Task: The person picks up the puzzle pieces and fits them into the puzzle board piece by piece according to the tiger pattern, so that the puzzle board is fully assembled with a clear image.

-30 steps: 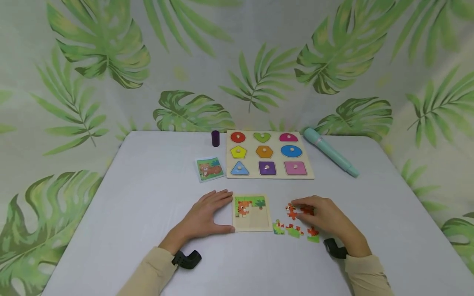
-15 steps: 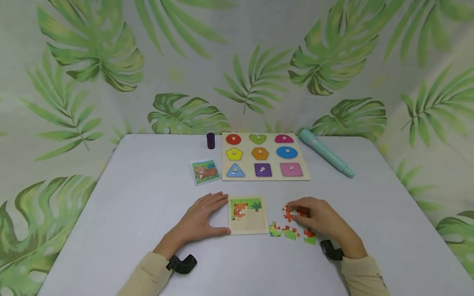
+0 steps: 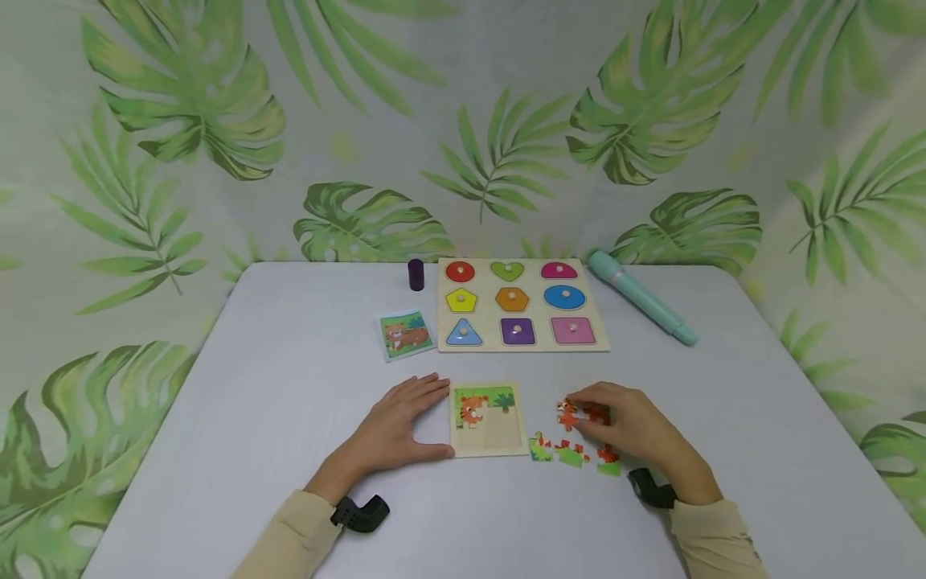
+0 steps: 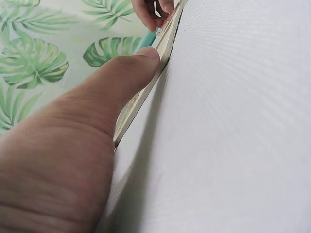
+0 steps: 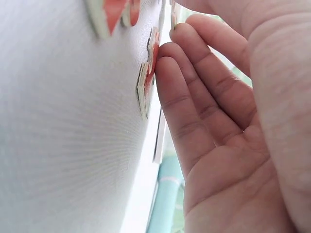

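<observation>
Nearest me, a row of loose pieces (image 3: pixel 569 456) lies just right of the wooden frame (image 3: pixel 499 439), whose lower part is bare. Beyond that row, my right hand (image 3: pixel 631 422) has thumb and forefinger close together, pinching the orange piece (image 3: pixel 567 416), with a second piece (image 3: pixel 598 413) under my fingers. I judge a light, level pinch best, so the neighbour isn't dragged. My left hand (image 3: pixel 394 426) is spread wide against the frame's left edge; gentle pressure there should steady it. Farther off lie the picture card (image 3: pixel 406 334), shape board (image 3: pixel 488 309) and mint tube (image 3: pixel 640 296).
</observation>
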Motion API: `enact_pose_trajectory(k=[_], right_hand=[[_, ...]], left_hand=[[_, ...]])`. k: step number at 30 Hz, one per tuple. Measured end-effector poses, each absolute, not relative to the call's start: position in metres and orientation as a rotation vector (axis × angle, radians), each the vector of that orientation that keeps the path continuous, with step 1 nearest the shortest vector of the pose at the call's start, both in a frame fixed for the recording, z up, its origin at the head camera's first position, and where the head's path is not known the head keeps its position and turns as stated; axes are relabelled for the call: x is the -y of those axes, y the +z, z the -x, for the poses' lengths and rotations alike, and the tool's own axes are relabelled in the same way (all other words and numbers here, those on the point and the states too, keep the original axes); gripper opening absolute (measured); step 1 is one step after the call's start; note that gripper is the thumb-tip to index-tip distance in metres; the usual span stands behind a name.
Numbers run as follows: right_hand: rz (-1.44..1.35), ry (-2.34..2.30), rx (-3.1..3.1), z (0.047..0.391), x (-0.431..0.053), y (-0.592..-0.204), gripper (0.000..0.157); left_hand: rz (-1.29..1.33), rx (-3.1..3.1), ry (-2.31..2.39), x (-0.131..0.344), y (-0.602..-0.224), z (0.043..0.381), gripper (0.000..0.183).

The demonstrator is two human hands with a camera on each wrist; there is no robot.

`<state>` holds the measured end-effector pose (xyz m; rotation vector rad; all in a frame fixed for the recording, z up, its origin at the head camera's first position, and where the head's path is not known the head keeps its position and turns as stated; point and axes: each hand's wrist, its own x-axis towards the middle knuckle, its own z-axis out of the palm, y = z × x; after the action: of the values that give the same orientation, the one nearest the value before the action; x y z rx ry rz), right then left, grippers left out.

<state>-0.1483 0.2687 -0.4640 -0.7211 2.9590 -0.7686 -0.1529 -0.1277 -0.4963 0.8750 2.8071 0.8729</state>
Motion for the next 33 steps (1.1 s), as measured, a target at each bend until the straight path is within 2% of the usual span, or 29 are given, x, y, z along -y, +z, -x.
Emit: enact_pose_trajectory(k=[15,26,33], right_hand=[[0.773,-0.849,-2.969,0.15,-0.262,-0.461,0.036],[0.979,-0.925,-2.958,0.156,-0.255,-0.453,0.037],[0.958,-0.902,-2.941,0.16,-0.249,-0.446,0.038]], left_hand=[[-0.895,-2.813,0.836,0.127,-0.496,0.151,0.099],[-0.896,-2.826,0.775,0.126,-0.496,0.149,0.103],[-0.9,-2.826,0.758,0.125,-0.496,0.151,0.106]])
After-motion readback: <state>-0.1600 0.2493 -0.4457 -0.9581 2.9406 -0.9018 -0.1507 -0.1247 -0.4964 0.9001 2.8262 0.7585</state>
